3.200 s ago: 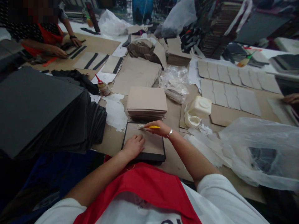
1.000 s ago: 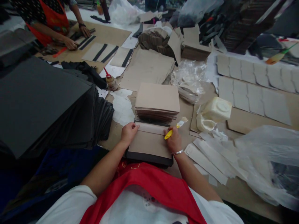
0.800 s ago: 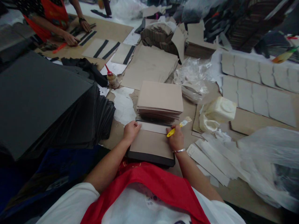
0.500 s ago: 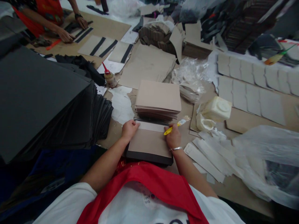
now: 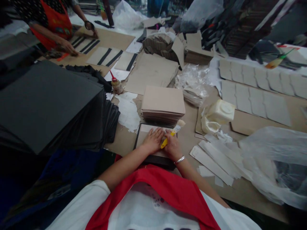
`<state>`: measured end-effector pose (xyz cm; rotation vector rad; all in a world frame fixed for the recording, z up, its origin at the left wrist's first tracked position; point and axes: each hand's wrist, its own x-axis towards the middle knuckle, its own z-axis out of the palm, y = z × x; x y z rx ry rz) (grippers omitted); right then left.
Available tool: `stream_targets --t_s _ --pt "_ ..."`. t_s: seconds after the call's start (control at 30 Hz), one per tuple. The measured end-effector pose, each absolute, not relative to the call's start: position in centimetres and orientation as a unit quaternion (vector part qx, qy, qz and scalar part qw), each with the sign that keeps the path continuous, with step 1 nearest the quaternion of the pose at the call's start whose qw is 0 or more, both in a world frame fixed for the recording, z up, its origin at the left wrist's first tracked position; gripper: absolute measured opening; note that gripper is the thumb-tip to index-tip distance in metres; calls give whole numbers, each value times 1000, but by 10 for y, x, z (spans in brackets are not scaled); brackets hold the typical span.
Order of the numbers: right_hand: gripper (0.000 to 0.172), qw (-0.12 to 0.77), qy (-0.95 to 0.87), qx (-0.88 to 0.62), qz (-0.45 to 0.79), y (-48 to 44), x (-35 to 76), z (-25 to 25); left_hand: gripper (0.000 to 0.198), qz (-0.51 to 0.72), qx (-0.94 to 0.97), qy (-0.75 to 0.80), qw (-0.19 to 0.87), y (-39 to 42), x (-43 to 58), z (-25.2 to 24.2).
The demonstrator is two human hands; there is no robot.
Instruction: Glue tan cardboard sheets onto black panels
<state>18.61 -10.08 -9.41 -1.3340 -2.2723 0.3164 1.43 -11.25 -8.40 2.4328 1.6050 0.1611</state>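
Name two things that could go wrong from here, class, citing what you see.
The brush in the right hand has its bristles near the stack of brown boards and might smear it. The left hand lies partly over the pale strip and could nudge it askew.

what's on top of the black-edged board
A pale strip lies along its far edge; the left hand and the right hand, gripping a yellow brush, are over the board. Anything under the hands is hidden.

Your brush: yellow handle, pale bristles, slanting up rightward, just below frame centre. Your board: tan, black-edged, flat, lower centre. Your strip: whitish, flat along the board's upper part.
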Motion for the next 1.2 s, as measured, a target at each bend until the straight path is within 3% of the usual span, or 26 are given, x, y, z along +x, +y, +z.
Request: stream_targets --t_s 0.17,0.27,0.4,0.5,0.57,0.63,0.73,0.9,1.1,1.2 --pt "27 180 -838 -505 102 -103 188 -98 81 -30 712 692 112 -130 -23 -65" --pt "29 240 -823 -506 91 -105 202 -95 68 20 714 699 48 -165 -56 -15" --pt "37 342 -816 -454 105 -110 210 -86 37 246 750 600 -132 -220 -98 70" --pt "32 385 -808 -430 118 -122 204 -62 45 278 624 674 -280 -245 -147 124" --pt "27 409 -801 -417 131 -132 196 -43 55 210 606 728 -240 -252 -180 145" --pt "23 425 -797 -401 153 -143 187 -26 50 176 623 743 -171 -254 -202 153" --pt "17 439 -799 -367 183 -156 173 -9 41 193 622 753 -97 -255 -213 157" --pt "10 448 -798 -322 243 -170 154 14 44 173 637 751 -27 -256 -213 172" --pt "12 430 -790 -280 336 -190 130 47 28 219 719 649 -116 -289 -179 179" --pt "17 415 -779 -266 388 -194 120 47 39 238 733 611 -182 -290 -168 171"
